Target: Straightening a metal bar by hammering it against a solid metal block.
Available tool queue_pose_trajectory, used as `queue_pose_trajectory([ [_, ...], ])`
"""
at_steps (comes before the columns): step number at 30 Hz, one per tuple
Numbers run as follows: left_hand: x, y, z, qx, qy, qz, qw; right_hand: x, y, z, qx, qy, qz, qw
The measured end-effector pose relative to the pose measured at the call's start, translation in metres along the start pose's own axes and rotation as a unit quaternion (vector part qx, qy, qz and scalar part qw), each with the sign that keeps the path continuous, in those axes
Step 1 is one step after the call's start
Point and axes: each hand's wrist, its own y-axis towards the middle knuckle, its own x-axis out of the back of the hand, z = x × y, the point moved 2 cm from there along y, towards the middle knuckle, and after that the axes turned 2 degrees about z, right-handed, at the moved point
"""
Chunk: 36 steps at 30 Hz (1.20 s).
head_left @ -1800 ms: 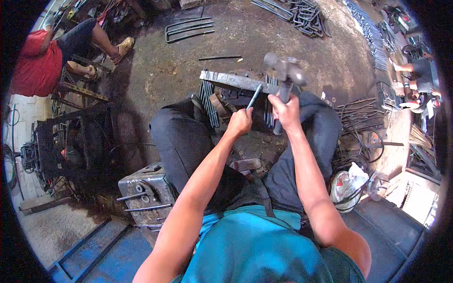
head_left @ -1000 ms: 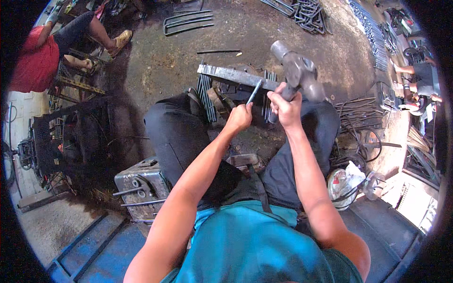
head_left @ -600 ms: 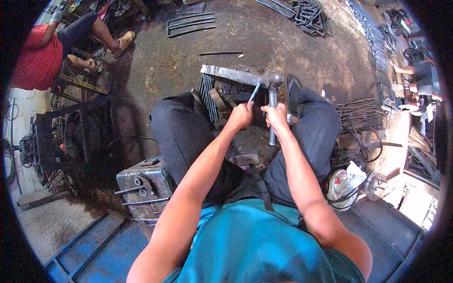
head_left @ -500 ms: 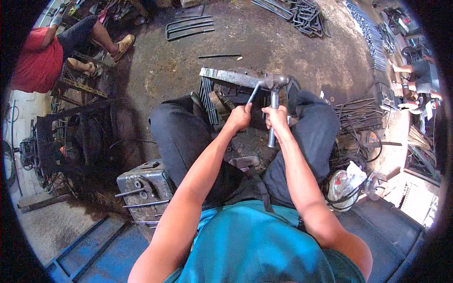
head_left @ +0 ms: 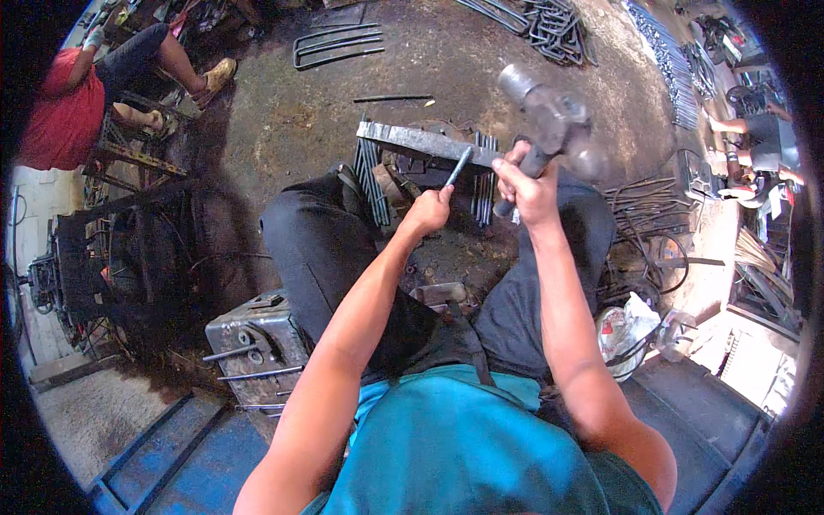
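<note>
A stained, dark concrete floor (head_left: pixel 292 129) fills the middle of the head view, its edges curving away into a crowded metalworking shop. On it, far in front, lie some U-bent rods (head_left: pixel 297 53), a short straight rod (head_left: pixel 392 98) and, to the right, a tangled pile of bent rods (head_left: pixel 554 33). At the left a co-worker in a red shirt (head_left: pixel 60 120) sits with one shoe on the floor; another person (head_left: pixel 764 137) is partly visible at the far right.

Between the wearer's spread knees, in dark trousers (head_left: pixel 309 223), a thick steel bar (head_left: pixel 412 139) lies crosswise, with straight rods bundled below it near its left end (head_left: pixel 369 180) and below its right part (head_left: pixel 483 202).

The left hand (head_left: pixel 429 211) is closed around the near end of a slim steel rod (head_left: pixel 459 167), which slants up and to the right; its far end overlaps the bar, though contact cannot be made out. The right hand (head_left: pixel 534 193) is wrapped around the handle of a heavy hammer (head_left: pixel 556 124), whose motion-blurred head is raised toward the camera, apart from the rod.

Beside the left thigh stands a worn metal block (head_left: pixel 279 322) with rods jutting from its side; near the right thigh lies a whitish plastic bag (head_left: pixel 633 322).
</note>
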Motion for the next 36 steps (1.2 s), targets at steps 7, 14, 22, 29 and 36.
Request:
queue_pose_trajectory([
  [7, 0.005, -0.007, -0.006, -0.014, 0.015, -0.012, 1.0, 0.03, -0.019, -0.109, -0.263, -0.229, -0.108, 0.931],
  [14, 0.002, -0.012, -0.005, -0.036, 0.058, -0.074, 0.995, 0.019, -0.012, -0.068, -0.223, -0.104, -0.086, 0.965],
  [22, 0.006, -0.018, -0.008, -0.051, 0.072, -0.102, 0.991, -0.018, 0.008, 0.036, 0.006, 0.002, -0.014, 1.0],
  [29, 0.007, -0.022, -0.017, -0.048, 0.067, -0.098, 0.992, 0.042, -0.025, -0.112, -0.279, -0.257, -0.1, 0.92],
  [36, 0.008, -0.022, -0.011, -0.038, 0.092, -0.092, 0.991, 0.044, -0.036, -0.097, -0.345, -0.105, -0.132, 0.923],
])
